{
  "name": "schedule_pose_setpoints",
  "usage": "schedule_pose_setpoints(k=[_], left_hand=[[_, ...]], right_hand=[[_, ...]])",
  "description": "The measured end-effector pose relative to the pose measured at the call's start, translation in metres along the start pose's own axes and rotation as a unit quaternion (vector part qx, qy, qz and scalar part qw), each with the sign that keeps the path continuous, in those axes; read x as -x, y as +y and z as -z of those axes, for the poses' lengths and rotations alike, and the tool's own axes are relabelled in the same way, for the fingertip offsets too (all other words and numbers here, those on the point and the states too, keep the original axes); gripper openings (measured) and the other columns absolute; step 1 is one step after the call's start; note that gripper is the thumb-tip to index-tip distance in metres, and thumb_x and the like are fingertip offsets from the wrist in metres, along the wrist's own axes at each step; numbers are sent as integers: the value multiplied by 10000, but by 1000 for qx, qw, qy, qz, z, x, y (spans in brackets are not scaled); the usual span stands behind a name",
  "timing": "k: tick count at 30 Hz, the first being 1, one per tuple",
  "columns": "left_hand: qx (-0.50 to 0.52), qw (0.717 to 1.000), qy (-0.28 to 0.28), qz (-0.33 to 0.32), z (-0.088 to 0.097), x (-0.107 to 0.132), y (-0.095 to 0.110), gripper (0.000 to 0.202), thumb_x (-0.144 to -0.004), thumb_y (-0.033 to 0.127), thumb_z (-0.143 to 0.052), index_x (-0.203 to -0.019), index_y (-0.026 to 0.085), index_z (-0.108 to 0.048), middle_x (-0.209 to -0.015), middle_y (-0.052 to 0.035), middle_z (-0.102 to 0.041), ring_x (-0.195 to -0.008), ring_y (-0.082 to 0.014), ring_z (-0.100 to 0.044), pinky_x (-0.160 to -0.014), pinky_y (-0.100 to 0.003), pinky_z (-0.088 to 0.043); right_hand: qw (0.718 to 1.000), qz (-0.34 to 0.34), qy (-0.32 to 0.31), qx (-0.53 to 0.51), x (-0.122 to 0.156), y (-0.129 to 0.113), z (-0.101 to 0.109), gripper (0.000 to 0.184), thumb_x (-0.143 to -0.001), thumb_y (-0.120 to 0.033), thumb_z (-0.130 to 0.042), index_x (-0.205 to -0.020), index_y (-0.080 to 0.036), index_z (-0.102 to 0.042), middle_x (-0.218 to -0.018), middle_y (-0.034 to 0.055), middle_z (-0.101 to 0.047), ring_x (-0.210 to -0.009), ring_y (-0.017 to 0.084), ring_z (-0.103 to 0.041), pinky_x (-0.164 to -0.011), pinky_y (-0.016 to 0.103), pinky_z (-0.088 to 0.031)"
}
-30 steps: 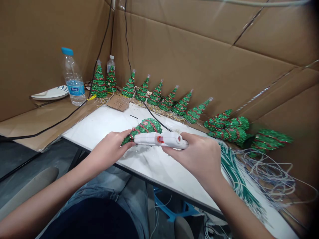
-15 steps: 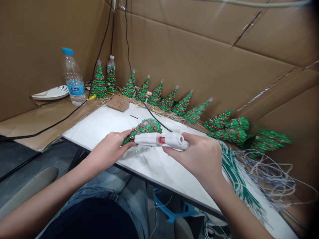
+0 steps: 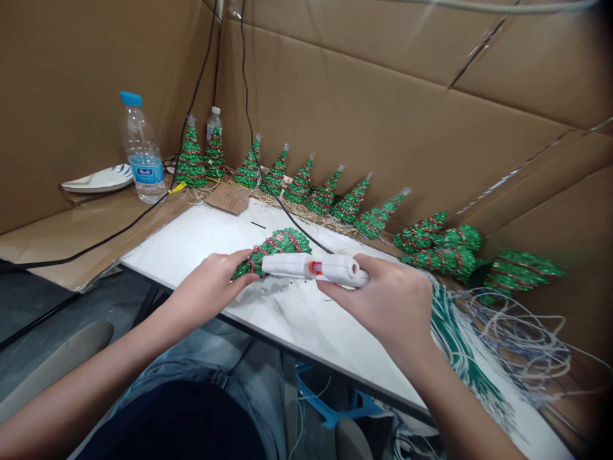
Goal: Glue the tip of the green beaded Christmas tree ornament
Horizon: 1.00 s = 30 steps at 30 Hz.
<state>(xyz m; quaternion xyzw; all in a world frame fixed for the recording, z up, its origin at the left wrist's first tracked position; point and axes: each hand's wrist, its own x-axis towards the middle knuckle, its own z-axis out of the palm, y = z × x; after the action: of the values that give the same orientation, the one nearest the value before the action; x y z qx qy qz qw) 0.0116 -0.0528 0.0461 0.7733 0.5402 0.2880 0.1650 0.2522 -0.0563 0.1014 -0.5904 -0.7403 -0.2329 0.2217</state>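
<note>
Glue gun (image 3: 313, 268) nozzle at tree (image 3: 278, 248)

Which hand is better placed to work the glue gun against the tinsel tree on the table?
Right. The right hand already holds the glue gun, nozzle pointed at the tinsel tree. The left hand holds that tree's narrow end on the white table.

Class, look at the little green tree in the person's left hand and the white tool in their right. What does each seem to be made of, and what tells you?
Tree: apparently glittery green tinsel with red bands; it sparkles. Tool: looks like smooth white moulded plastic with an orange part.
</note>
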Motion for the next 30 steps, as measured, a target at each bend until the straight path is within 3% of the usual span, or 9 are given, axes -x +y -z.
schedule_pose_setpoints(k=[15,20,25,30], left_hand=[[24,999,4,21,9,-2,-13,453,-888,436,-504,-1254,188,-604,-1205,-80,-679,-1090,-267,-630,-910,-357,-473],[55,998,-3,11,13,-4,-24,451,-867,459,-518,-1214,194,-630,-1194,-71,-686,-1024,-255,-650,-886,-343,-486],[61,998,0,4,14,-5,-31,443,-858,470,-526,-1197,207,-637,-1193,-61,-687,-999,-241,-655,-856,-326,-499],[61,998,6,9,16,-7,-31,433,-855,453,-529,-1191,205,-640,-1190,-57,-688,-988,-231,-657,-853,-307,-496]], right_hand=[[998,-58,14,23,-2,10,0,529,-685,-685,-563,-720,-184,-730,-484,56,-593,-471,188,-520,-498,262,-245],[996,-80,9,22,-5,13,0,440,-705,-624,-584,-679,-196,-681,-504,46,-577,-501,183,-512,-499,257,-227],[990,-127,-23,48,-14,31,-19,212,-703,-394,-608,-786,-205,-655,-666,56,-644,-583,189,-541,-509,259,-218],[977,-173,-102,65,-18,66,-54,257,-776,-290,-540,-1009,-203,-605,-947,102,-688,-723,218,-598,-535,279,-253]])
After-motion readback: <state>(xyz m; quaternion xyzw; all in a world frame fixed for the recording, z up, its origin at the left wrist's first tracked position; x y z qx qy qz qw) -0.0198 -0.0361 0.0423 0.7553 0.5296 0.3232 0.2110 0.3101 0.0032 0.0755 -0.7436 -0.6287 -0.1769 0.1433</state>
